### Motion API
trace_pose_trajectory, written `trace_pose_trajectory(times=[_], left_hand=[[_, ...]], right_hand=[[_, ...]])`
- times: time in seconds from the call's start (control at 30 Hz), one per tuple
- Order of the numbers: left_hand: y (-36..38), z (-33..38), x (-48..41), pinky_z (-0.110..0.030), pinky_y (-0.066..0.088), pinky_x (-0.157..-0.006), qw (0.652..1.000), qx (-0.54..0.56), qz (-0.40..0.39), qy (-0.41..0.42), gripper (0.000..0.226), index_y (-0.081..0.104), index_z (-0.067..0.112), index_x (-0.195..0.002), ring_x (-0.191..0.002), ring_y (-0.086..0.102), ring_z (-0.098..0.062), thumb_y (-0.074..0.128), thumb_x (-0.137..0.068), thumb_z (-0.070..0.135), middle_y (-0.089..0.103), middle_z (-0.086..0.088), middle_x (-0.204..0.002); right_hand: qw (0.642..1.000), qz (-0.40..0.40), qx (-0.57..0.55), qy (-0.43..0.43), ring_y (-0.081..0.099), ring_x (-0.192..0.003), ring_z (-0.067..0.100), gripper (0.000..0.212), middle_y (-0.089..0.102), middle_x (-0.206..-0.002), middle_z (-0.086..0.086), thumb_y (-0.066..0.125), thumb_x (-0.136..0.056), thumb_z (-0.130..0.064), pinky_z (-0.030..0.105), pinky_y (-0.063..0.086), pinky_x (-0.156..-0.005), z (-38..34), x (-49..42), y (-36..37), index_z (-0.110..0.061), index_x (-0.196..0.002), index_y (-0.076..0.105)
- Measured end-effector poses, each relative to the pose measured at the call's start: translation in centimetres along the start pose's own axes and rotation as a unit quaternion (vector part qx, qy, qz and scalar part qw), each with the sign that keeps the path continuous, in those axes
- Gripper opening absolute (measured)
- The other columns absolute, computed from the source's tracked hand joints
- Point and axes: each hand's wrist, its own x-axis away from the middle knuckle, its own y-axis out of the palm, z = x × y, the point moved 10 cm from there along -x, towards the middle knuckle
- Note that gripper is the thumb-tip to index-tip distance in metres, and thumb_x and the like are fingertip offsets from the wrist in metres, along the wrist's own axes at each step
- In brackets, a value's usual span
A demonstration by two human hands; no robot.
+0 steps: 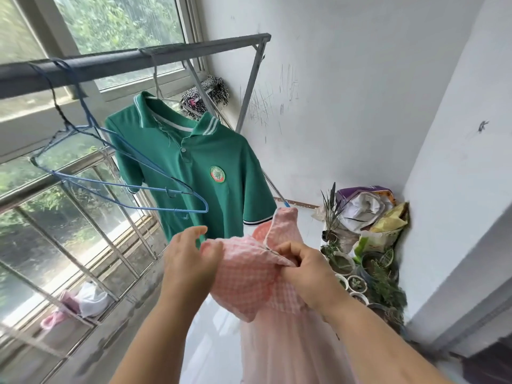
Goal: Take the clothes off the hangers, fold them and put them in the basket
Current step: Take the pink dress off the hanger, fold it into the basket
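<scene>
Under the grey drying rail [133, 58] by the window [116, 20], one green polo shirt [199, 173] hangs on one pale wire hanger [156, 81]; to its left two empty blue wire hangers [90, 117] hook over the same rail, overlapping (their wires cross, so they are hard to tell apart lower down); one pink checked garment [243, 275] is off the rail, held up in front of the polo's hem, its sheer pink skirt hanging down between the forearms. Two hands hold it; the left hand [191, 264] has thumb and fingers [194, 234] closed in a pinch on the garment's upper left edge; the right hand [304, 273] has its fingers curled tight into a fold of the checked cloth, knuckles up. One black-and-white striped cloth [206, 92] hangs behind the polo; several small potted plants [357, 284] and a few bags [365, 203] fill the corner; one pink bundle [55, 317] and one white bundle [92, 299] lie on the window ledge.
</scene>
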Motion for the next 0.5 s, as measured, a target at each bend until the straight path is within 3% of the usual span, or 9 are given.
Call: trace_pose_trajectory(times=[0.07, 0.1, 0.17, 0.23, 0.3, 0.4, 0.43, 0.5], left_hand=[[-0.1, 3.0, 0.9, -0.032, 0.039, -0.101, 0.996, -0.011, 0.021, 0.084, 0.03, 0.065, 0.021, -0.115, -0.114, 0.051, -0.014, 0.065, -0.088, 0.035, 0.061, 0.006, -0.113], [0.8, 4.3, 1.4, -0.03, 0.043, -0.093, 0.994, -0.023, -0.016, 0.105, 0.024, 0.069, 0.023, -0.105, -0.104, 0.056, -0.011, 0.064, -0.089, 0.04, 0.065, 0.009, -0.103], [4.1, 4.7, 2.4, -0.025, 0.046, -0.064, 0.986, -0.039, -0.145, 0.074, 0.035, 0.066, 0.024, -0.073, -0.065, 0.057, -0.003, 0.059, -0.088, 0.055, 0.062, 0.014, -0.066], [6.6, 3.2, 3.2, -0.019, 0.032, -0.043, 0.972, 0.02, -0.231, -0.02, 0.048, 0.053, 0.02, -0.055, -0.038, 0.038, -0.001, 0.06, -0.088, 0.054, 0.043, 0.013, -0.043], [7.5, 2.1, 3.2, -0.02, 0.027, -0.042, 0.965, 0.12, -0.219, -0.077, 0.038, 0.048, 0.018, -0.058, -0.037, 0.031, -0.005, 0.063, -0.087, 0.038, 0.039, 0.008, -0.048], [7.2, 2.0, 2.6, -0.028, 0.04, -0.054, 0.942, 0.271, -0.177, -0.091, 0.024, 0.056, 0.011, -0.074, -0.05, 0.046, -0.014, 0.063, -0.085, 0.031, 0.05, -0.002, -0.06], [7.2, 2.4, 2.6, -0.029, 0.045, -0.058, 0.923, 0.326, -0.18, -0.093, 0.022, 0.061, 0.009, -0.079, -0.054, 0.053, -0.015, 0.062, -0.091, 0.028, 0.057, -0.003, -0.062], [6.9, 3.2, 2.5, -0.028, 0.048, -0.057, 0.906, 0.375, -0.178, -0.086, 0.022, 0.064, 0.003, -0.09, -0.056, 0.056, -0.015, 0.055, -0.099, 0.022, 0.057, -0.004, -0.062]], right_hand=[[1.0, -0.005, 0.019, -0.019, 0.05, -0.057, -0.001, 0.025, 0.06, -0.058, -0.014, 0.066, -0.081, 0.003, 0.015, 0.045, -0.06, -0.4, 0.1, 0.2, -0.021, -0.078, 0.07], [0.999, -0.009, 0.03, -0.03, 0.047, -0.054, -0.003, 0.026, 0.057, -0.056, -0.017, 0.066, -0.082, 0.002, 0.013, 0.042, -0.058, -0.7, 0.3, 0.3, -0.023, -0.076, 0.07], [0.995, -0.031, 0.067, -0.071, 0.048, -0.055, -0.005, 0.028, 0.056, -0.06, -0.018, 0.067, -0.084, -0.002, 0.011, 0.039, -0.058, -1.7, 0.8, 0.9, -0.028, -0.075, 0.07], [0.986, -0.045, 0.111, -0.115, 0.052, -0.064, -0.004, 0.035, 0.054, -0.07, -0.013, 0.066, -0.086, -0.008, 0.011, 0.039, -0.063, -2.6, 1.3, 1.5, -0.04, -0.071, 0.067], [0.981, -0.042, 0.14, -0.126, 0.054, -0.069, -0.003, 0.03, 0.052, -0.076, -0.01, 0.064, -0.081, -0.013, 0.012, 0.04, -0.066, -2.7, 1.3, 1.5, -0.041, -0.072, 0.066], [0.979, -0.048, 0.173, -0.1, 0.05, -0.067, -0.002, 0.017, 0.05, -0.078, -0.009, 0.072, -0.082, -0.016, 0.011, 0.039, -0.065, -2.0, 1.0, 1.1, -0.033, -0.084, 0.068], [0.978, -0.06, 0.181, -0.082, 0.049, -0.068, -0.002, 0.013, 0.051, -0.082, -0.01, 0.077, -0.081, -0.03, 0.011, 0.039, -0.066, -1.7, 0.9, 1.1, -0.032, -0.089, 0.068], [0.979, -0.077, 0.181, -0.055, 0.052, -0.076, -0.003, 0.034, 0.057, -0.093, -0.012, 0.075, -0.074, -0.056, 0.009, 0.04, -0.07, -1.1, 1.0, 1.0, -0.032, -0.097, 0.067]])
